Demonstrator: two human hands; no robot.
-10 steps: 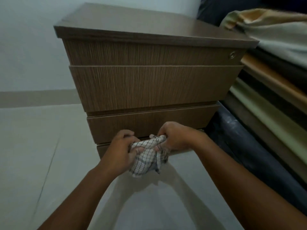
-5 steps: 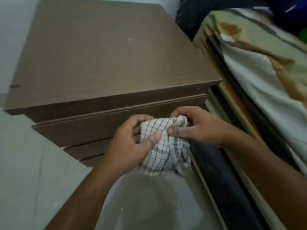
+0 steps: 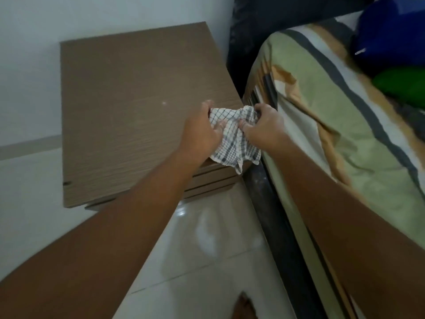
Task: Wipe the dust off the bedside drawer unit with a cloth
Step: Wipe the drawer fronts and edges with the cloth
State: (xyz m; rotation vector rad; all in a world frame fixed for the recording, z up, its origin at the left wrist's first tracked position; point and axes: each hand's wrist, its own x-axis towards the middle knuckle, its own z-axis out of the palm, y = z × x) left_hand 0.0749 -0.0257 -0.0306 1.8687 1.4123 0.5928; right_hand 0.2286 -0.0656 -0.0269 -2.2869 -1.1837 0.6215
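Note:
A brown wood-grain bedside drawer unit [image 3: 128, 107] stands against the wall, seen from above, with its flat top facing me. A white cloth with dark checks [image 3: 232, 139] is bunched over the top's right front corner. My left hand [image 3: 202, 130] grips the cloth's left side and my right hand [image 3: 262, 125] grips its right side. The cloth's lower edge hangs past the front of the unit. A small pale speck [image 3: 164, 103] shows on the top.
A bed with a green, white and tan striped cover [image 3: 340, 116] runs along the right, close against the unit. Its dark frame [image 3: 271, 203] edges the shiny white tile floor [image 3: 207, 245]. Blue and green items [image 3: 391, 42] lie on the bed. A pale wall [image 3: 30, 65] stands behind.
My view rose from the drawer fronts to above the unit. Both hands carried the cloth up from the lowest drawer to the top's right front corner.

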